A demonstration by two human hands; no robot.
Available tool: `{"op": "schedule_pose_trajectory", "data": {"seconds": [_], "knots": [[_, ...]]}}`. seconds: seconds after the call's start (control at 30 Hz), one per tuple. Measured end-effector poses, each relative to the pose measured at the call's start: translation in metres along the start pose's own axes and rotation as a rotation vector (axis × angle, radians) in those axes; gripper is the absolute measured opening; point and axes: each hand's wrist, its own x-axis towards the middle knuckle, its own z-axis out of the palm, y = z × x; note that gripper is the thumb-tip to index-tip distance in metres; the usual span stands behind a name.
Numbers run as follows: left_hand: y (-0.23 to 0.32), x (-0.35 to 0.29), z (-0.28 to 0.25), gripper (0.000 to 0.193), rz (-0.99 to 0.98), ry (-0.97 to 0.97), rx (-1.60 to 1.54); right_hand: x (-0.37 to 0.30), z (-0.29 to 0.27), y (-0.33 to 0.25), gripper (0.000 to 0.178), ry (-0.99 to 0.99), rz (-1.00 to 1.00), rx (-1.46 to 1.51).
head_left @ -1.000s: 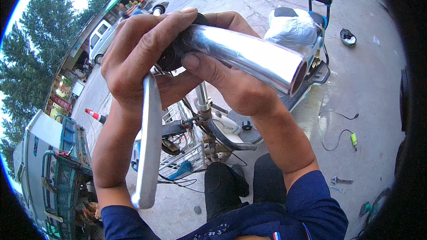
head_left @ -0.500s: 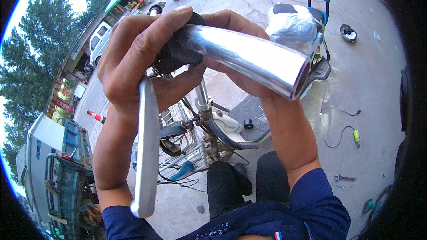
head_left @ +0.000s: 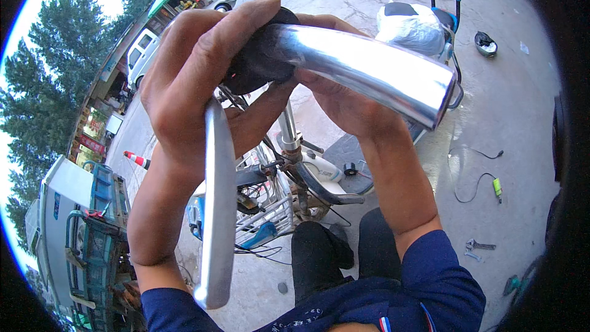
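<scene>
Close in front of me, a shiny silver handlebar tube [head_left: 369, 64] points toward the right, its cut end bare. A black brake lever mount [head_left: 261, 55] sits around the tube's left part. My left hand [head_left: 190, 80] is closed on this mount, thumb over the top and fingers beneath. From the mount a long silver brake lever [head_left: 219, 215] hangs down past my left wrist. My right hand [head_left: 356, 104] grips the tube's far side and underside near the mount; the tube hides some of its fingers. Below stands a bike's metal stem [head_left: 287, 129].
Under my hands are a white wire basket [head_left: 270, 212] and loose black cables. A scooter carrying a white plastic bag [head_left: 410, 34] stands ahead right. Wrenches [head_left: 479, 246] and a cable with a yellow-green end [head_left: 497, 189] lie right. A green cargo vehicle [head_left: 92, 227] stands left.
Both hands and the handlebar tube have shifted slightly right in the picture, the mount still held. The background has shifted slightly too, and the passing scooter on the road has nearly left the view.
</scene>
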Motion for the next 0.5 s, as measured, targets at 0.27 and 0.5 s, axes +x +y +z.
{"op": "schedule_pose_trajectory", "data": {"seconds": [0.27,0.5], "knots": [[-0.001,0.006,-0.006,0.070,0.032,-0.053,0.014,-0.005,0.001,0.008,0.039,0.020,-0.055,-0.035],[-0.005,0.010,-0.010,0.064,0.023,-0.079,-0.142,-0.004,0.008,0.006,0.038,0.048,-0.064,-0.038]]}}
